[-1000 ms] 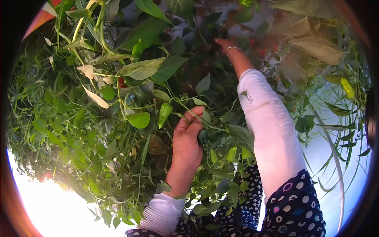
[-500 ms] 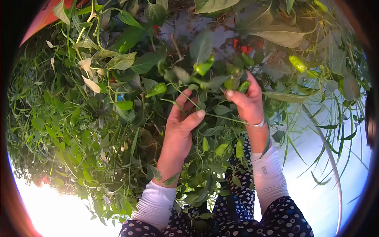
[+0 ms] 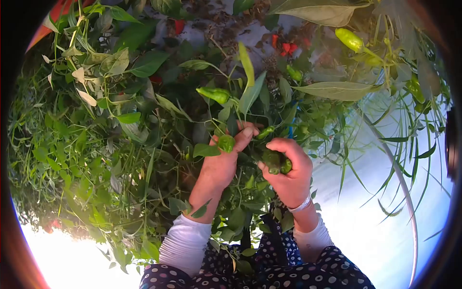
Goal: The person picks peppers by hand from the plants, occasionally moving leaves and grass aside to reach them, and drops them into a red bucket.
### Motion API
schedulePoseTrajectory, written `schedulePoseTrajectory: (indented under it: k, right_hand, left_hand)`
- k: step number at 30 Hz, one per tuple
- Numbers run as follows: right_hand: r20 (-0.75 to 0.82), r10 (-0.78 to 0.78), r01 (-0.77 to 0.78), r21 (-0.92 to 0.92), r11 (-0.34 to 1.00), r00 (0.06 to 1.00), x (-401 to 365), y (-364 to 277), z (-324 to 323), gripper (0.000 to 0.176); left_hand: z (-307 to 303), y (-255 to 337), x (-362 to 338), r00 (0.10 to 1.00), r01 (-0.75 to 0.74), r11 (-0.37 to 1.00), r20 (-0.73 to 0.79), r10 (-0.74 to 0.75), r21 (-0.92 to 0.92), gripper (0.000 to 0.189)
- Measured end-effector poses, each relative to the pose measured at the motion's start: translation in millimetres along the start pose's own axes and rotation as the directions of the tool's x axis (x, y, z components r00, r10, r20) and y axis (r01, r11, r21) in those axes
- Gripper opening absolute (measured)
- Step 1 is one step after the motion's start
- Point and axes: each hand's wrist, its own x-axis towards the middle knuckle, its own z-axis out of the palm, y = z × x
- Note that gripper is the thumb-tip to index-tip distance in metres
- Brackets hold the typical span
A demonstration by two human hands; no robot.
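My left hand [image 3: 225, 156] is closed in a pinch on a pepper plant stem, which its fingers partly hide. A green pepper [image 3: 225, 143] hangs in front of that hand, and a slim one [image 3: 265, 132] lies just beyond its fingertips. Above them, another long green pepper [image 3: 213, 94] points left among the leaves. To the right and a little lower, my right hand [image 3: 292, 168] is curled around a few green peppers [image 3: 273, 161]. Their lower ends show between thumb and fingers; the rest is covered.
Dense foliage [image 3: 96, 159] fills the left side. A yellow-green pepper [image 3: 350, 40] hangs at upper right, and red peppers [image 3: 288, 48] lie farther back. A thin pale hose [image 3: 403, 183] runs down the right over a bright white ground sheet [image 3: 356, 226].
My right hand has come down and nearer my body, with peppers in its grasp. My left hand has moved slightly up and right, its thumb and fingers now closed together. The plant tops have shifted.
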Motion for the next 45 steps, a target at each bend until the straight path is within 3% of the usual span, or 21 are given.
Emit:
schedulePoseTrajectory:
  k: [2, 4, 7, 9, 10, 12, 13, 18, 24, 26, 29, 31, 32, 33, 34, 36, 38, 39, 40, 42, 45]
  right_hand:
    - [0.034, 0.196, -0.199, 0.118, 0.973, 0.980, -8, 1, -8, 0.034]
    - [0.029, 0.171, -0.173, 0.097, 0.980, 0.985, -9, 3, -11, 0.033]
    - [0.070, 0.252, -0.262, 0.267, 0.928, 0.965, -12, 0, -15, 0.031]
    - [0.423, 0.104, -0.297, 0.423, 0.856, 0.900, -19, -23, -19, 0.027]
    - [0.473, 0.010, -0.230, 0.409, 0.883, 0.881, -21, -26, -16, 0.028]
    - [0.445, 0.139, -0.435, 0.682, 0.587, 0.885, -27, -18, -14, 0.030]
    - [0.383, 0.169, -0.419, 0.813, 0.405, 0.908, -22, -14, -14, 0.031]
    - [0.159, 0.517, -0.368, 0.868, 0.332, 0.841, 7, 20, -17, 0.029]
    - [0.222, 0.506, -0.359, 0.914, 0.190, 0.833, 14, 21, 15, 0.021]
    - [0.207, 0.523, -0.339, 0.925, 0.169, 0.827, 21, 22, 21, 0.019]
    - [0.184, 0.554, -0.371, 0.896, 0.246, 0.812, 28, 34, 34, 0.020]
    - [0.084, 0.505, -0.395, 0.735, 0.550, 0.859, 32, 43, 46, 0.020]
    - [0.084, 0.505, -0.395, 0.735, 0.551, 0.859, 35, 45, 50, 0.020]
    - [-0.123, 0.403, -0.312, 0.448, 0.838, 0.907, 41, 47, 55, 0.021]
    - [-0.274, 0.222, -0.211, 0.069, 0.975, 0.936, 48, 52, 58, 0.021]
    - [-0.255, 0.321, -0.322, 0.037, 0.946, 0.912, 58, 74, 52, 0.020]
    - [-0.150, 0.441, -0.344, 0.427, 0.836, 0.885, 67, 75, 43, 0.022]
    - [-0.078, 0.501, -0.301, 0.717, 0.629, 0.862, 70, 58, 34, 0.020]
    - [-0.079, 0.502, -0.301, 0.716, 0.629, 0.861, 72, 52, 20, 0.020]
    - [0.235, 0.359, -0.301, 0.944, 0.139, 0.903, 77, 49, -13, 0.017]
    - [0.279, 0.181, -0.304, 0.944, 0.130, 0.943, 90, 30, -39, 0.019]
  left_hand:
    - [5, -2, -2, 0.997, 0.045, 0.998, 0.054, -0.048, 0.045, 0.016]
    - [4, -3, -4, 0.996, 0.043, 0.997, 0.076, -0.048, 0.064, 0.015]
    - [6, 2, -5, 0.988, 0.041, 0.995, 0.143, -0.055, 0.095, 0.015]
    - [8, 4, -8, 0.980, 0.067, 0.993, 0.180, -0.084, 0.096, 0.015]
    - [11, 3, -11, 0.967, 0.088, 0.996, 0.237, -0.090, 0.017, 0.016]
    - [10, 6, -12, 0.953, 0.097, 0.994, 0.292, -0.078, -0.052, 0.016]
    - [8, 8, -11, 0.966, 0.141, 0.980, 0.235, -0.105, -0.140, 0.017]
    - [9, 12, -13, 0.984, 0.130, 0.894, 0.164, -0.065, -0.428, 0.019]
    - [-7, 10, -8, 0.991, 0.121, 0.911, 0.097, -0.090, -0.394, 0.026]
    - [-8, 4, -6, 0.985, 0.161, 0.827, 0.146, -0.097, -0.538, 0.026]
    - [0, 20, -9, 0.969, 0.212, 0.899, -0.039, -0.245, -0.383, 0.028]
    - [-7, 21, -6, 0.967, 0.217, 0.910, -0.046, -0.249, -0.352, 0.028]
    - [-9, 20, -6, 0.963, 0.233, 0.918, -0.052, -0.263, -0.321, 0.028]
    - [-11, 18, -6, 0.963, 0.233, 0.918, -0.053, -0.263, -0.322, 0.028]
    - [-12, 14, -7, 0.977, 0.209, 0.883, 0.057, -0.204, -0.421, 0.027]
    - [-8, 15, -11, 0.978, 0.196, 0.835, 0.158, -0.133, -0.515, 0.027]
    - [0, 26, -12, 0.972, 0.217, 0.933, -0.029, -0.235, -0.288, 0.025]
    - [-8, 22, -11, 0.981, 0.194, 0.960, 0.045, -0.189, -0.203, 0.021]
    - [-10, 16, -9, 0.981, 0.195, 0.959, 0.045, -0.190, -0.203, 0.021]
    - [-11, 6, -5, 0.985, -0.172, 0.966, 0.025, 0.170, 0.195, 0.022]
    - [-11, 6, -6, 0.973, -0.232, 0.920, 0.060, 0.225, 0.316, 0.026]
